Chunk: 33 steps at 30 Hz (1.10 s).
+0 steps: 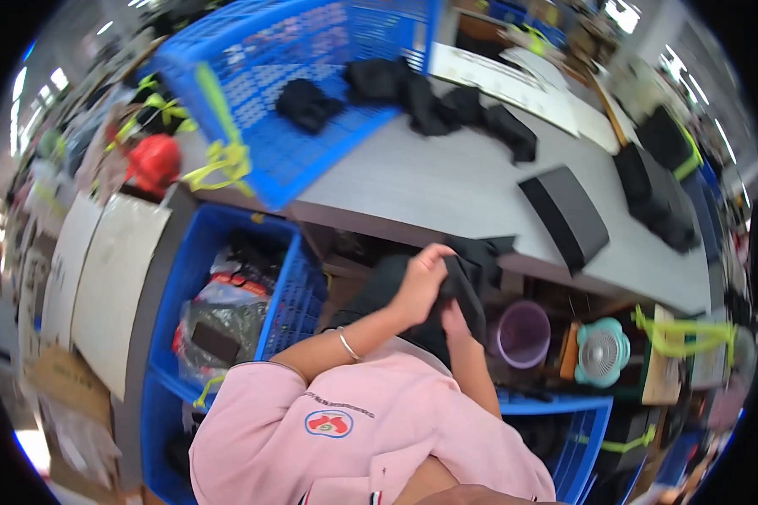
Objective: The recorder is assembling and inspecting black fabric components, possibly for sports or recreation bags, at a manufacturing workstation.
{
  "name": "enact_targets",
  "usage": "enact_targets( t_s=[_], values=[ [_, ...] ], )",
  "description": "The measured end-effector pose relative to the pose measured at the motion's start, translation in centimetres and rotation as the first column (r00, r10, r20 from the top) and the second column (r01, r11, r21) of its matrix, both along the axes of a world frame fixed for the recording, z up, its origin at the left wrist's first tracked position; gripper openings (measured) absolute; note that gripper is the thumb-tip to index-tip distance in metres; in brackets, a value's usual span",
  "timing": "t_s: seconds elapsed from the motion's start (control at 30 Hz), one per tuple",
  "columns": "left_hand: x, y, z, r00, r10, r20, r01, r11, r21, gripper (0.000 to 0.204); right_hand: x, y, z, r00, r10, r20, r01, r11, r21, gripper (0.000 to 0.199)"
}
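Observation:
A piece of black cloth (472, 286) is held up in front of my chest, just at the near edge of the table. My left hand (425, 279) pinches its upper part, thumb and fingers closed together. Lower and to the right, my right hand (454, 318) is closed on the same cloth, with most of its fingers hidden behind the fabric. The cloth hangs in folds between the hands, and one corner reaches toward the table edge. More black fabric lies over my lap, partly behind my left forearm.
A blue basket (312, 177) lies tipped on the grey table (362, 198), bunched black cloth (307, 105) inside. A folded black-and-grey stack (564, 217) sits at the right. Blue crates (290, 295) stand at my left; a purple bin (524, 335) and teal fan (603, 353) at my right.

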<state>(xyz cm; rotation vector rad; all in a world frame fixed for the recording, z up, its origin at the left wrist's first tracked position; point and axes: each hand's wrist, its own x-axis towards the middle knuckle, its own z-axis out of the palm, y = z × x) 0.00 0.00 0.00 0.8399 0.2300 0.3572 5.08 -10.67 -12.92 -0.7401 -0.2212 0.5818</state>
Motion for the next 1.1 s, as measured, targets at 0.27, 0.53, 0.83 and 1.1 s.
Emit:
enact_targets(
  t_s=[0.27,0.53,0.83,1.1],
  values=[
    [9.7,7.0,-1.6,0.975,0.193,-0.112,-0.151,0.939,0.308,0.012,-3.8,-1.6,13.2,0.989,0.142,0.032,-0.142,0.990,-0.010,0.049],
    [11.9,7.9,-0.8,0.990,0.117,-0.083,-0.090,0.957,0.276,0.005,-4.9,-8.9,8.8,0.874,0.179,-0.451,-0.086,0.972,0.219,0.036],
    [8.3,1.6,0.3,0.970,-0.187,-0.157,0.244,0.796,0.554,0.007,1.6,-4.1,10.2,0.579,-0.190,0.793,0.780,0.414,-0.470,0.048],
    [5.4,7.1,1.6,0.929,-0.320,-0.188,0.371,0.812,0.451,0.006,4.0,-3.8,12.9,0.993,0.042,-0.111,-0.081,0.923,-0.376,0.020]
  ],
)
